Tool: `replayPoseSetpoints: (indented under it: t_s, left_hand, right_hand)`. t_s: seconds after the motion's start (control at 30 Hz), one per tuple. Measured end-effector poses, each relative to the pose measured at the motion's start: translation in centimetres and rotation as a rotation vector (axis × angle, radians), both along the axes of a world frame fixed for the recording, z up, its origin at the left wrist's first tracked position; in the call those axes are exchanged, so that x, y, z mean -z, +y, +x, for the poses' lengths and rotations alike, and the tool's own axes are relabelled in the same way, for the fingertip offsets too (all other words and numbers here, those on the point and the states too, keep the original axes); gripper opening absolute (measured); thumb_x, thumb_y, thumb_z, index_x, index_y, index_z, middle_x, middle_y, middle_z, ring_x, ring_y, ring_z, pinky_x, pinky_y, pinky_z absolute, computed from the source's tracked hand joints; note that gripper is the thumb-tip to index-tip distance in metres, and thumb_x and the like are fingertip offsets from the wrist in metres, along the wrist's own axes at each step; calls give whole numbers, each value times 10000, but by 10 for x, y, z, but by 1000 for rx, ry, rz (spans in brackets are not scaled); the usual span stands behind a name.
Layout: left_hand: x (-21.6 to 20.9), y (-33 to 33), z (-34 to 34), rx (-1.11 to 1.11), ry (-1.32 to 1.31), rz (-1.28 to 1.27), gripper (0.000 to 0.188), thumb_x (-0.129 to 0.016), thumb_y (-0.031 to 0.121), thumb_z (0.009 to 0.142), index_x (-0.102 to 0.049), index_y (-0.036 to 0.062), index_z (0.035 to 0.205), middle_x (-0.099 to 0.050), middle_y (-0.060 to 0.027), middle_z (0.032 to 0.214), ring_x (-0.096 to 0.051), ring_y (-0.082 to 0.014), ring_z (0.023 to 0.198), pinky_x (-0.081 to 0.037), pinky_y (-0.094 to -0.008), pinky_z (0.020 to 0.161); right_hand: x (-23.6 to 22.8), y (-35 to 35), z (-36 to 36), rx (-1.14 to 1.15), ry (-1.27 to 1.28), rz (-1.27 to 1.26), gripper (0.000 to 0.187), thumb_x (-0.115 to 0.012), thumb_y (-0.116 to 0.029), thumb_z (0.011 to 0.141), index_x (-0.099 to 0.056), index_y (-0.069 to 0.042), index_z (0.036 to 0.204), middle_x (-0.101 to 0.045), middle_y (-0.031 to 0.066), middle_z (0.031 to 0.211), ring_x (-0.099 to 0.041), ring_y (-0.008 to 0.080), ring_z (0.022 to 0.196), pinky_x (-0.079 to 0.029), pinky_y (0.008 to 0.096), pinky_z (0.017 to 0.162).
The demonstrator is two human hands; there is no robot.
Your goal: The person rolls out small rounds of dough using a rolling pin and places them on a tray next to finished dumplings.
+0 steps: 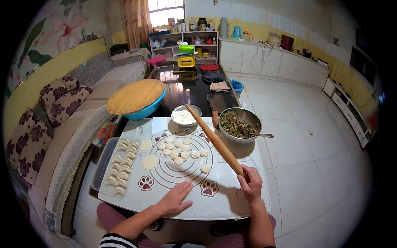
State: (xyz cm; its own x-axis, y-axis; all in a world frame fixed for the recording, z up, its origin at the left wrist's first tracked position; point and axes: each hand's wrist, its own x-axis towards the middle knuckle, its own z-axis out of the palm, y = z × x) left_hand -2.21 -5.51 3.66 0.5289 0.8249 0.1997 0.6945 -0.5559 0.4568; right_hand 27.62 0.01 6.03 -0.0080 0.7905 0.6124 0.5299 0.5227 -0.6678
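Note:
My right hand is closed around the lower end of a wooden rolling pin, which slants up and left above the mat. My left hand lies with fingers stretched out at the near part of the white printed pastry mat, holding nothing. Ahead of it are several small flattened dough pieces, with one dough piece apart from the rest. Two rolled wrappers lie left of them. Folded dumplings stand in rows in a clear plastic tray at the left.
Beyond the dough are a bowl of flour and a steel bowl of chopped filling with a spoon. A cleaver lies between them. A round woven lid covers a blue basin. A sofa runs along the left.

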Motion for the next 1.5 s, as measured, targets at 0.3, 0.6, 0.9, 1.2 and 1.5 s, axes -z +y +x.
replayPoseSetpoints:
  t_s: [0.3, 0.6, 0.9, 1.2, 1.5]
  left_hand:
    - [-1, 10, 19, 107, 281, -74, 776, -422, 510, 917, -178, 2, 1451, -190, -195, 1507, -125, -299, 1418, -114, -449, 1142]
    - [4, -4, -8, -293, -228, -174, 445, -689, 228, 811, -536, 37, 1183, -441, -192, 1334, -456, -302, 1201, -354, -419, 1017]
    - [-5, -5, -2, 31, -152, -129, 762, -632, 362, 845, -282, -10, 1411, -323, -223, 1434, -325, -336, 1331, -270, -396, 1097]
    - [7, -6, 27, 240, 276, -36, 854, -428, 588, 895, -171, -14, 1444, -145, -195, 1519, -138, -312, 1414, -153, -496, 1121]
    - [5, -2, 28, 249, 273, 14, 870, -417, 597, 888, -171, -30, 1439, -170, -202, 1510, -141, -302, 1415, -116, -492, 1129]
  right_hand:
    - [2, 1, -5, -17, 19, -61, 331, -669, -64, 756, -602, -35, 1079, -623, 102, 891, -576, 267, 807, -472, 343, 714]
    - [5, 6, -6, -23, -1, 68, 314, -670, -56, 757, -614, -28, 1064, -609, 90, 851, -571, 232, 751, -467, 316, 679]
    - [6, 2, -4, -37, -27, -25, 336, -675, -71, 754, -604, -31, 1080, -624, 103, 902, -577, 264, 811, -477, 345, 725]
    - [3, -5, -17, -172, -169, 53, 363, -687, -68, 745, -601, -57, 1098, -624, 101, 896, -588, 273, 796, -489, 355, 703]
    - [9, -12, -22, -244, -351, -3, 386, -706, -61, 721, -595, -65, 1090, -629, 94, 910, -592, 281, 819, -485, 365, 713]
